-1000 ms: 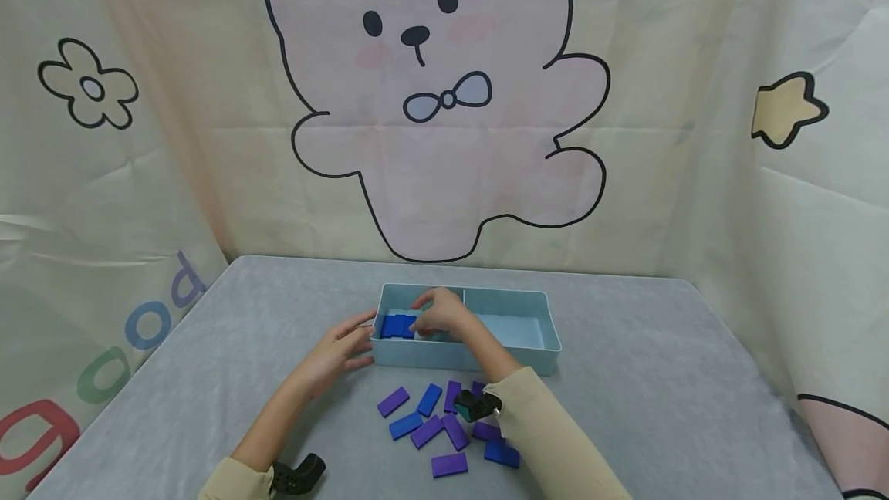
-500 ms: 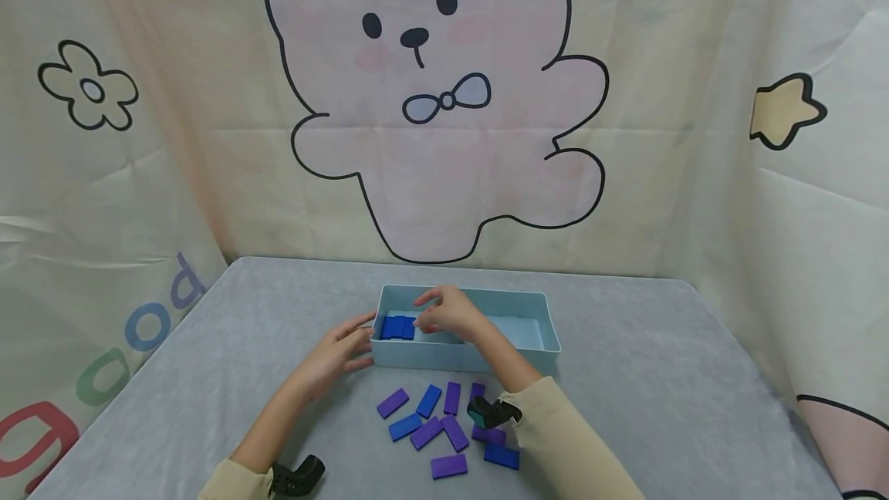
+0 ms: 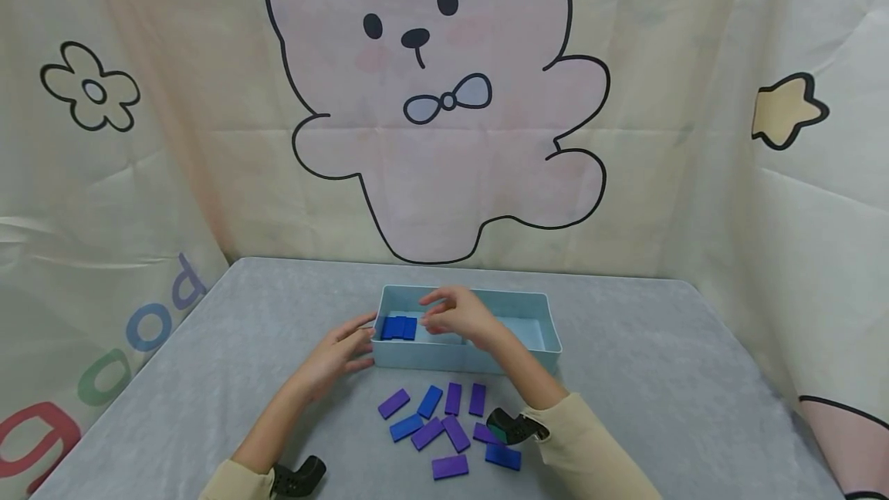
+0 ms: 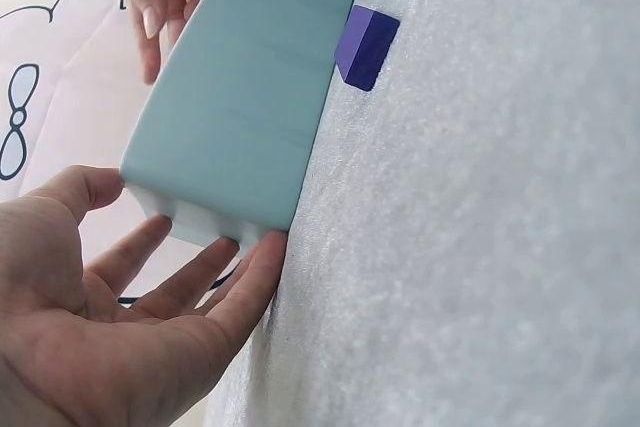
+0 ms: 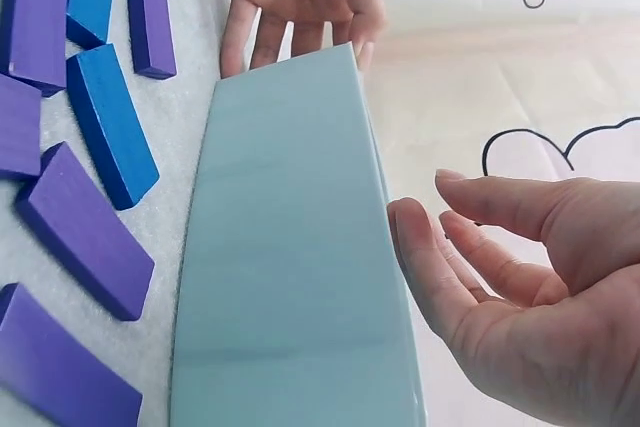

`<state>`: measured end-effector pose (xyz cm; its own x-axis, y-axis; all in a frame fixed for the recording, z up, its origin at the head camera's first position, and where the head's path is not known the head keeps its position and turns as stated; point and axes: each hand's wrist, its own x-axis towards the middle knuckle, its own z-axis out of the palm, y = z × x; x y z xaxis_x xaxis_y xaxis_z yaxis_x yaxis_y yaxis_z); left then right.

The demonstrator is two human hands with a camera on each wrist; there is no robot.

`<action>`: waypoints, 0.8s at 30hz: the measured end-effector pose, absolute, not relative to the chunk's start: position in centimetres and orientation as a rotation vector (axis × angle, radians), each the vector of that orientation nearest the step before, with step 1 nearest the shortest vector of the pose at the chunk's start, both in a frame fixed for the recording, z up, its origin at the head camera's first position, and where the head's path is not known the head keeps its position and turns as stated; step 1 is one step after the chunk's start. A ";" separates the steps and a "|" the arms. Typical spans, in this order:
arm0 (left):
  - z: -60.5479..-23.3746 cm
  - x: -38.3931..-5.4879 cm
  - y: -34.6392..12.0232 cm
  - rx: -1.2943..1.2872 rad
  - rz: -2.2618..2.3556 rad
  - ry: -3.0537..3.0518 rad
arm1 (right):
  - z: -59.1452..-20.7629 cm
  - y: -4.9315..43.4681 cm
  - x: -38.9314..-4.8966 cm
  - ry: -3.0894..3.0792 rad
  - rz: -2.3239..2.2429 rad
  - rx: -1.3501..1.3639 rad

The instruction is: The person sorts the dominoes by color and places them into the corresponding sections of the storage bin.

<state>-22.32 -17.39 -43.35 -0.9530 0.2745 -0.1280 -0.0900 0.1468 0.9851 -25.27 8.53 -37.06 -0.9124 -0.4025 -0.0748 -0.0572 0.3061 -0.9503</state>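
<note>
A light blue box [image 3: 444, 357] lies lengthwise on the table, with several blue blocks [image 3: 399, 328] side by side at its left end. Against that end wall rests my left hand [image 3: 340, 349], its spread fingertips touching the plastic in the left wrist view [image 4: 150, 307]. My right hand [image 3: 460, 316] hovers over the box just right of the blue blocks. Its fingers are loosely bent, and the right wrist view [image 5: 530, 287] shows nothing held between thumb and fingers. This hand hides part of the box's inside.
In front of the box lie several loose purple blocks [image 3: 450, 467] and a few blue blocks [image 3: 406, 427]. One purple block is partly covered by the right wrist's black camera [image 3: 514, 427]. A printed curtain [image 3: 444, 199] hangs behind the grey table [image 3: 625, 376].
My right hand has drawn back to the right, away from the blue blocks in the box, and its sleeve has shifted right too. The left hand has stayed at the box's end.
</note>
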 end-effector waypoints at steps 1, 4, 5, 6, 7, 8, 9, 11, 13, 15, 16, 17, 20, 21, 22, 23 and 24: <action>-43.4 -22.3 -17.4 0.181 1.878 2.151 | -37.0 8.7 -25.1 2.279 -1.648 -0.426; -43.4 -22.2 -17.4 0.188 1.878 2.156 | -36.8 9.1 -24.7 2.265 -1.669 -0.456; -43.4 -22.2 -17.4 0.187 1.880 2.157 | -36.8 9.3 -24.6 2.262 -1.669 -0.472; -43.4 -22.2 -17.4 0.187 1.882 2.157 | -36.7 9.4 -24.4 2.259 -1.668 -0.485; -43.4 -22.2 -17.4 0.186 1.884 2.157 | -36.7 9.6 -24.3 2.254 -1.669 -0.500; -43.4 -22.2 -17.4 0.187 1.885 2.156 | -36.6 9.7 -24.2 2.251 -1.670 -0.506; -43.4 -22.2 -17.5 0.185 1.887 2.154 | -36.6 9.9 -24.1 2.252 -1.669 -0.509; -43.4 -22.2 -17.5 0.179 1.888 2.154 | -36.5 10.2 -23.9 2.251 -1.670 -0.519; -43.4 -22.2 -17.5 0.173 1.888 2.154 | -36.4 10.6 -23.6 2.250 -1.671 -0.522; -43.4 -22.2 -17.5 0.171 1.889 2.151 | -36.4 10.9 -23.4 2.248 -1.672 -0.525; -43.4 -22.2 -17.5 0.169 1.888 2.152 | -36.4 11.1 -23.3 2.245 -1.675 -0.532; -43.4 -22.2 -17.5 0.168 1.889 2.151 | -36.4 11.3 -23.2 2.244 -1.674 -0.537; -43.4 -22.2 -17.4 0.165 1.888 2.151 | -36.3 11.7 -22.9 2.245 -1.670 -0.557; -43.4 -22.2 -17.4 0.161 1.886 2.154 | -36.3 11.9 -22.8 2.248 -1.665 -0.565; -43.4 -22.2 -17.4 0.158 1.885 2.155 | -36.3 12.0 -22.7 2.249 -1.660 -0.573; -43.4 -22.2 -17.4 0.157 1.886 2.155 | -36.4 12.2 -22.7 2.250 -1.657 -0.579; -43.4 -22.2 -17.4 0.156 1.886 2.156 | -36.4 12.3 -22.5 2.250 -1.654 -0.582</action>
<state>-22.20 -17.39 -43.38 -0.9573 0.2570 -0.1323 -0.0969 0.1459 0.9845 -22.55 12.34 -36.37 -0.8770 -0.4805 0.0072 -0.1503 0.2601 -0.9538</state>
